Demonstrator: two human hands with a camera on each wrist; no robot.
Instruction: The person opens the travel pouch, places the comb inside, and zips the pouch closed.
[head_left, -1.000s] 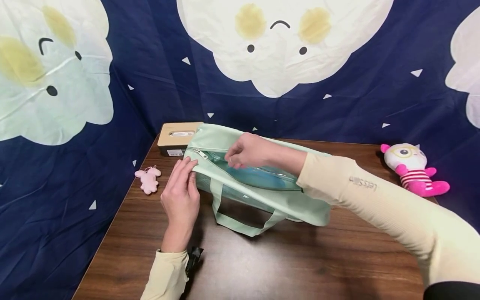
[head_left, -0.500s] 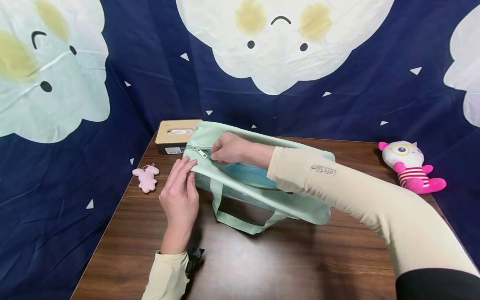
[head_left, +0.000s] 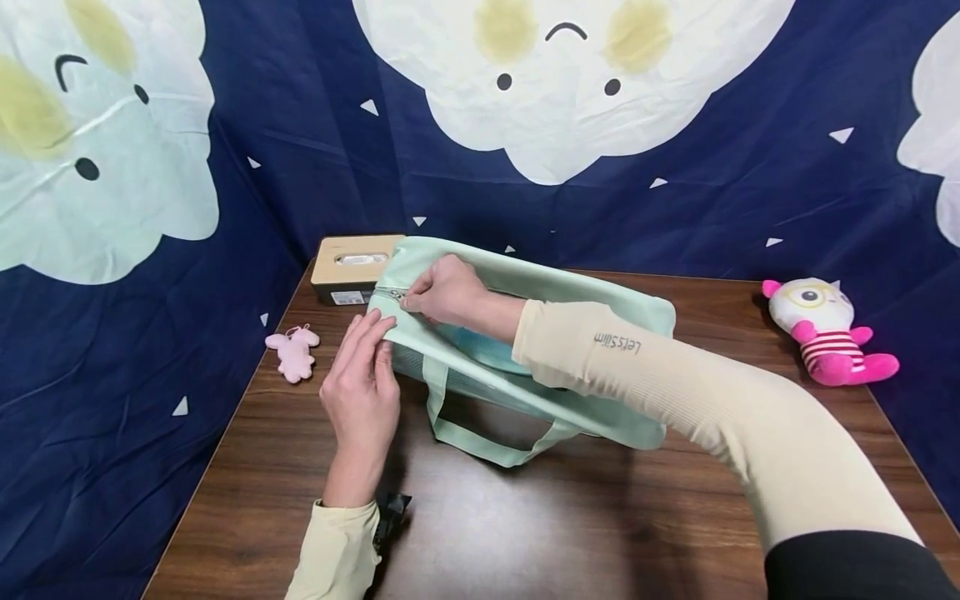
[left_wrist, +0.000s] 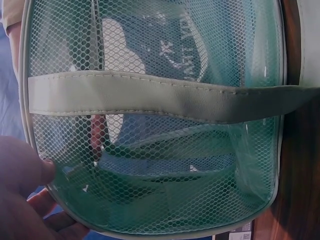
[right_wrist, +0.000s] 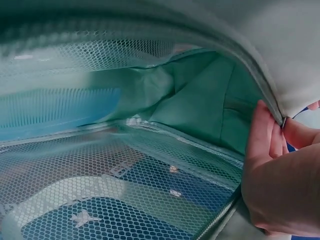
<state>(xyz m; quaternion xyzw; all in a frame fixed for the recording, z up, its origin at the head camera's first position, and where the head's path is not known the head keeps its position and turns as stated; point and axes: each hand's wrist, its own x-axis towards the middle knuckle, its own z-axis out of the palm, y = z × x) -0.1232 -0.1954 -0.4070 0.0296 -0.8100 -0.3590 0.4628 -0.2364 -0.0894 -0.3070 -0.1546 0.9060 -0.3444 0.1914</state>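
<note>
A pale green bag with mesh and clear sides lies on the table, its top zip undone. My left hand grips the bag's left corner, thumb against the mesh front in the left wrist view. With thumb and fingers, my right hand pinches the zip slider at the left end of the opening. Inside the bag, the right wrist view shows a blue thing with a row of fine ribs; its kind is unclear. A strap handle hangs out in front.
Behind the bag's left end stands a wood-topped tissue box. A small pink plush charm lies left of my left hand. A pink and white plush toy sits at the table's far right, before a navy cloud-print curtain.
My right hand has moved left across the opening, from above it to the zip slider, and now pinches it. My left hand stays at the bag's corner.
</note>
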